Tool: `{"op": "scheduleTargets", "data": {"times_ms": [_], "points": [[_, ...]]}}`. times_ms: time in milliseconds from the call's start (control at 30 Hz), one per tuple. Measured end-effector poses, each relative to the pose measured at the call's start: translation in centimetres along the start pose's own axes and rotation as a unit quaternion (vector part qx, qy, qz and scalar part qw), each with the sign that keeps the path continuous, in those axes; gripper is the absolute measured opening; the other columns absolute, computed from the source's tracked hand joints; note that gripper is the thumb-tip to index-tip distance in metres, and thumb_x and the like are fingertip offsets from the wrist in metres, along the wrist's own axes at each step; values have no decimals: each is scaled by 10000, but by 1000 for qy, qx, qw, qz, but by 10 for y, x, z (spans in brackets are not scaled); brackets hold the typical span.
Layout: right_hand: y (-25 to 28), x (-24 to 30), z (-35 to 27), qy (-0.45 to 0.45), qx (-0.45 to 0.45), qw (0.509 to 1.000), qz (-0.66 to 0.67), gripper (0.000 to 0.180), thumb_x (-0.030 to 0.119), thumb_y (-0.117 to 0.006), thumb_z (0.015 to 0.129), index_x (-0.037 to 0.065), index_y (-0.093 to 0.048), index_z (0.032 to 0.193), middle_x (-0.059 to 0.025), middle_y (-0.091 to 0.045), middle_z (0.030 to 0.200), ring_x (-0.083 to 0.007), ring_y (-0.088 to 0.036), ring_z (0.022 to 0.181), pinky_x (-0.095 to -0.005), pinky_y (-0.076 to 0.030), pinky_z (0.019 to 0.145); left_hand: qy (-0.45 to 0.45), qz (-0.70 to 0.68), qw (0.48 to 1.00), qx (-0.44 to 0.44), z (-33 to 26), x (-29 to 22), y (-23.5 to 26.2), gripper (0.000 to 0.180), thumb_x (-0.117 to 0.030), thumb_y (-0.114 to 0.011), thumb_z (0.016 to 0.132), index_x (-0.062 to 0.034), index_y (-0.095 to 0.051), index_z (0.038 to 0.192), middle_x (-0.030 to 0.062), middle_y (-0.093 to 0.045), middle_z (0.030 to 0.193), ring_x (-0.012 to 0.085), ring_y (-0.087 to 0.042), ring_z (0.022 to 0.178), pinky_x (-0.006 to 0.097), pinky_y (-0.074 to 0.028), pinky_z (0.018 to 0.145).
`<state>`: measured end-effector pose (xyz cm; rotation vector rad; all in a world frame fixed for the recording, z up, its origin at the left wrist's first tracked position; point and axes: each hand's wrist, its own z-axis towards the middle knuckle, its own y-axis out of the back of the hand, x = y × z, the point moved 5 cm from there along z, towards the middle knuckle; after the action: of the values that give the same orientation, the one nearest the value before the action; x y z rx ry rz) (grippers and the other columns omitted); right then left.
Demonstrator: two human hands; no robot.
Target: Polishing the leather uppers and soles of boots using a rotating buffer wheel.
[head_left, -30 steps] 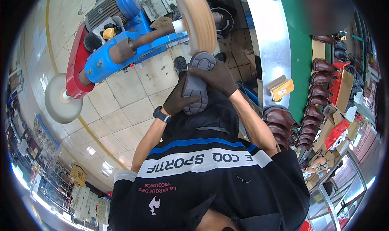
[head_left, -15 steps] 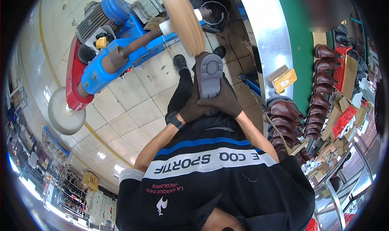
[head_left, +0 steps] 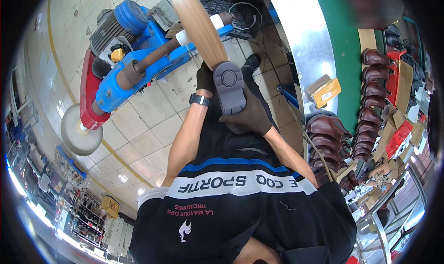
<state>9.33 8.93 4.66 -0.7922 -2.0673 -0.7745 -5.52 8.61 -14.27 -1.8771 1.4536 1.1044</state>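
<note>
Shoe (head_left: 229, 89), dark upper, grey sole turned up with a round heel mark, heel end against the tan buffing wheel (head_left: 200, 29) on the blue machine (head_left: 138, 65). Tiled floor open to the person's left; steel bench edge (head_left: 307, 37) close on the right. Left hand (head_left: 205, 77), gloved, closed round the shoe's far side. Right hand (head_left: 248, 117), gloved, clasps its near end.

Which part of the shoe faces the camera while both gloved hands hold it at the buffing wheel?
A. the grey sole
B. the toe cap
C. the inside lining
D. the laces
A: the shoe shows its grey sole with a round heel mark, its heel end against the tan buffing wheel, held by the left hand and right hand.
</note>
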Motion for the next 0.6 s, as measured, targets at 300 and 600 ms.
{"op": "scheduleTargets", "data": {"times_ms": [300,600], "points": [[4,4,9,-11,65,994,-85,1043,313,-822,496,85,-302,1371,-214,-576,1118,-344,-571,1032,-389,-452,862,152,-564,797,151,3,-10,-15,571,-508,-400,893,-6,-480,1154,192,-612,908,261,-634,767,382,-556,623],[23,35,30,54,116,982,-137,1077,388,-796,477,42,-305,1370,-262,-608,990,-377,-609,915,-395,-472,803,147,-658,711,199,-2,-50,-21,523,-508,-476,874,-30,-520,1080,102,-602,727,230,-599,563,346,-533,493]]}}
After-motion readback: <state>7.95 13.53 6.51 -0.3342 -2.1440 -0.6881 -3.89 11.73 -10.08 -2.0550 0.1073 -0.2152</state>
